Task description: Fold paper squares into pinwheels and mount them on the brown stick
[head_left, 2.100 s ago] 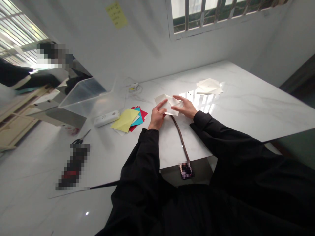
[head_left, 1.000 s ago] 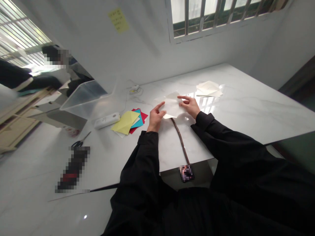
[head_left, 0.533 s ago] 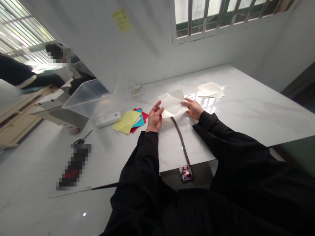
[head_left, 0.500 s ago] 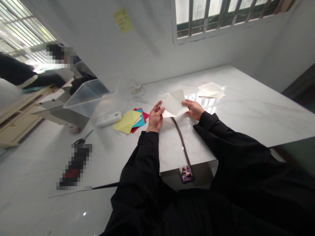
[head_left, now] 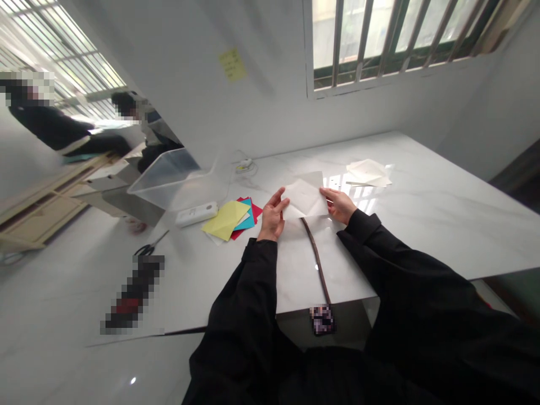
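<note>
A white paper sheet (head_left: 304, 198), roughly square and creased, lies at the middle of the marble table. My left hand (head_left: 273, 215) grips its left edge with the fingers spread, and my right hand (head_left: 338, 205) grips its right edge. Just below the sheet, a thin dark brown cord (head_left: 315, 260) runs toward the table's front edge, ending at a pixelated object (head_left: 323, 319). Left of my left hand lie a yellow paper (head_left: 225, 220), a teal paper (head_left: 247, 223) and a red paper (head_left: 254, 205), partly stacked. Beyond my right hand is a pile of cream paper sheets (head_left: 367, 172).
A clear plastic bin (head_left: 169, 185) and a white power strip (head_left: 196, 214) stand left of the coloured papers. Black-handled scissors (head_left: 149, 249) and a pixelated object (head_left: 133, 293) lie further left. A person (head_left: 126, 107) is at the far left, beyond the bin.
The white sheet has turned slightly and now lies flatter between my hands. My right hand has shifted onto its right edge. The whole view has tilted, so the table sits lower in the picture.
</note>
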A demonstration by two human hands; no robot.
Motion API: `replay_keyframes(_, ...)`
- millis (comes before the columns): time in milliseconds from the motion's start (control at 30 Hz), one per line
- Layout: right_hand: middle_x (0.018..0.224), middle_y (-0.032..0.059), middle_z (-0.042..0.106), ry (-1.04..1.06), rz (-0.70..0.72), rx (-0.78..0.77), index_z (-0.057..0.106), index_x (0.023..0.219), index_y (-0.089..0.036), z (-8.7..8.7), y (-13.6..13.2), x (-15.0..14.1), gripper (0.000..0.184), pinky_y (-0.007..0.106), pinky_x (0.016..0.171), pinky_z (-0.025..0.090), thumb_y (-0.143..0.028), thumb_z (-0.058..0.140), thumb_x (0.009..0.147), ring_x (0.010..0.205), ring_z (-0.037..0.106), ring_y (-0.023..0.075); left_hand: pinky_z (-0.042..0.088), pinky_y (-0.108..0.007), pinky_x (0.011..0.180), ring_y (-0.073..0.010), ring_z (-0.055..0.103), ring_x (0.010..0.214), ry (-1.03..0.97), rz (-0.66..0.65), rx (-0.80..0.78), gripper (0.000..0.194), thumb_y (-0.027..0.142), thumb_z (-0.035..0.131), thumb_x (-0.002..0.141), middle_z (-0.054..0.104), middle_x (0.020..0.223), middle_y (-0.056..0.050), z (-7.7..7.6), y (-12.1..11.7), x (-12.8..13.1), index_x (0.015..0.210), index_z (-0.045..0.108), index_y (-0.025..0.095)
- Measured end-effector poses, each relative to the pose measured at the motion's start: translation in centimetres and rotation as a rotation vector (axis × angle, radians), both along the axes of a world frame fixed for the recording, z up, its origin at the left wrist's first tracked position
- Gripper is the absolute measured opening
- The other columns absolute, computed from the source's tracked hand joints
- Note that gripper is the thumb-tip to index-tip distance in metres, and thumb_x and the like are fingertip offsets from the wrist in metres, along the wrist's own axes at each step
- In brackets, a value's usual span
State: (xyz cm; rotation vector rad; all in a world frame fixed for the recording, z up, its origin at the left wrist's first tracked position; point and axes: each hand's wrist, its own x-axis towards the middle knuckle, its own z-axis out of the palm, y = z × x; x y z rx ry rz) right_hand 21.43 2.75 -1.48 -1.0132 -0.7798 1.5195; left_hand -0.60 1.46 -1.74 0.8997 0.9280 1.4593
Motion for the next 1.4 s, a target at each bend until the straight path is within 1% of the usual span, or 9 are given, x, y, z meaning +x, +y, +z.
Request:
replay_keyframes(133,0.104,0.0114,0.082,0.042,0.274,0.022,0.076,0.101,-0.019,0.5,-1.0,-0.4,0.027,0.036,0.080,0.067,-0.040,0.084,0.086,0.090,0.079,0.0261,0.047,-0.043,0.118,-0.0267,0.061,0.137,0.028,0.020,0.051,0.061,0.025,0.093,0.065,0.071,0.141,-0.011,0.0,-0.3,0.6,0.124,0.077,0.021)
replay_keyframes(233,0.106,0.0138,0.082,0.006,0.258,0.010,0.077,0.102,-0.020,0.4,-1.1,-0.6,0.029,0.041,0.083,0.068,-0.042,0.082,0.085,0.093,0.079,0.0298,0.050,-0.037,0.110,-0.0241,0.065,0.130,0.043,0.030,0.052,0.059,0.026,0.092,0.067,0.071,0.140,-0.011,0.2,-0.6,0.6,0.124,0.076,0.022)
replay_keyframes(367,0.118,0.0173,0.079,-0.163,-0.097,0.108,0.073,0.122,-0.019,0.8,0.9,2.3,0.045,0.053,0.093,0.066,-0.051,0.069,0.091,0.109,0.077,0.0366,0.053,-0.029,0.088,-0.0144,0.070,0.097,0.055,0.086,-0.010,0.054,0.036,0.086,0.076,0.072,0.134,-0.009,0.6,-1.1,0.0,0.128,0.074,0.026)
replay_keyframes(533,0.168,0.0130,0.048,-1.011,-0.745,0.520,0.038,0.170,-0.021,3.1,4.8,11.3,0.071,0.061,0.126,0.039,-0.027,0.037,0.099,0.159,0.040,0.0366,0.050,-0.029,0.079,-0.0136,0.068,0.086,0.121,0.117,-0.014,0.042,0.040,0.079,0.078,0.075,0.120,-0.009,0.7,-1.3,0.2,0.116,0.077,0.022)
replay_keyframes(633,0.178,0.0102,0.031,-1.512,-0.558,0.634,0.038,0.171,-0.020,2.6,6.9,15.1,0.072,0.062,0.132,0.028,-0.023,0.040,0.099,0.165,0.026,0.0364,0.050,-0.029,0.078,-0.0145,0.068,0.085,0.188,0.108,0.007,0.037,0.040,0.078,0.078,0.076,0.115,-0.009,0.7,-1.2,0.4,0.110,0.079,0.021)
replay_keyframes(733,0.172,0.0170,0.041,-1.734,-0.054,0.517,0.050,0.163,-0.020,-0.4,8.3,16.3,0.063,0.070,0.128,0.025,-0.043,0.040,0.105,0.163,0.030,0.0406,0.050,-0.029,0.078,-0.0141,0.067,0.083,0.184,0.115,0.006,0.036,0.041,0.078,0.077,0.077,0.112,-0.008,0.7,-1.2,0.4,0.107,0.080,0.021)
replay_keyframes(867,0.175,0.0192,0.035,-1.750,0.147,0.379,0.044,0.166,-0.022,-4.2,8.5,16.2,0.076,0.070,0.128,0.024,-0.067,0.038,0.105,0.162,0.031,0.0419,0.051,-0.027,0.077,-0.0135,0.067,0.083,0.171,0.112,0.003,0.035,0.040,0.079,0.077,0.077,0.109,-0.008,0.6,-1.2,0.2,0.106,0.081,0.020)
replay_keyframes(1100,0.169,0.0183,0.046,-1.683,-0.222,0.569,0.057,0.156,-0.016,-2.7,6.5,14.8,0.065,0.060,0.133,0.021,-0.054,0.043,0.105,0.162,0.031,0.0376,0.049,-0.027,0.076,-0.0125,0.066,0.080,0.187,0.130,0.014,0.035,0.040,0.079,0.076,0.076,0.104,-0.007,0.2,-1.0,0.0,0.104,0.080,0.020)
replay_keyframes(1400,0.134,0.0117,0.071,-1.003,-0.335,0.688,0.081,0.106,-0.030,-3.1,-0.6,1.5,0.026,0.056,0.101,0.061,-0.038,0.061,0.092,0.123,0.068,0.0345,0.048,-0.028,0.071,-0.0134,0.063,0.072,0.277,0.160,0.050,0.027,0.036,0.076,0.076,0.075,0.088,-0.005,-0.2,-0.7,0.1,0.097,0.081,0.019)
